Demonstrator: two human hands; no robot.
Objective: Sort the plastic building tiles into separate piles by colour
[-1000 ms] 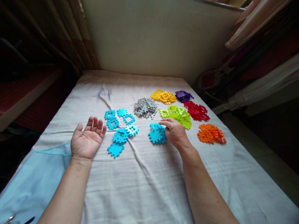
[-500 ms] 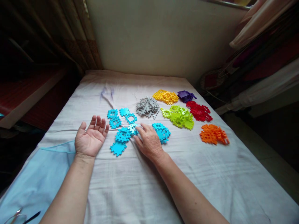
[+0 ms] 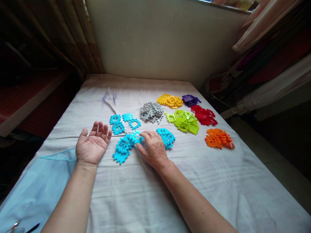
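Note:
My left hand (image 3: 92, 145) rests palm up on the sheet, fingers loosely apart, holding nothing. My right hand (image 3: 154, 147) reaches over the middle of the sheet. Its thumb and fingers pinch a blue interlocking tile (image 3: 135, 136), slightly tilted over the edge of a blue tile heap (image 3: 122, 144); the fingers partly hide it. Beyond the left fingertips lie two blue window-cut tiles (image 3: 118, 128), a solid blue tile (image 3: 127, 117) and a blue tile with an arched opening (image 3: 134, 123). Another blue pile (image 3: 166, 138) shows just behind the right hand.
Toothed tiles lie in piles by colour: grey (image 3: 152, 112), yellow (image 3: 170, 101), purple (image 3: 191, 100), red (image 3: 204, 115), lime green (image 3: 184, 122) and orange (image 3: 219, 138). A light blue cloth (image 3: 48, 184) with glasses (image 3: 18, 228) lies at left. A wall (image 3: 150, 42) stands behind.
The tile at my right fingertips has shifted slightly left and down, onto the blue heap. My left hand keeps its pose. The whole view has shifted a little.

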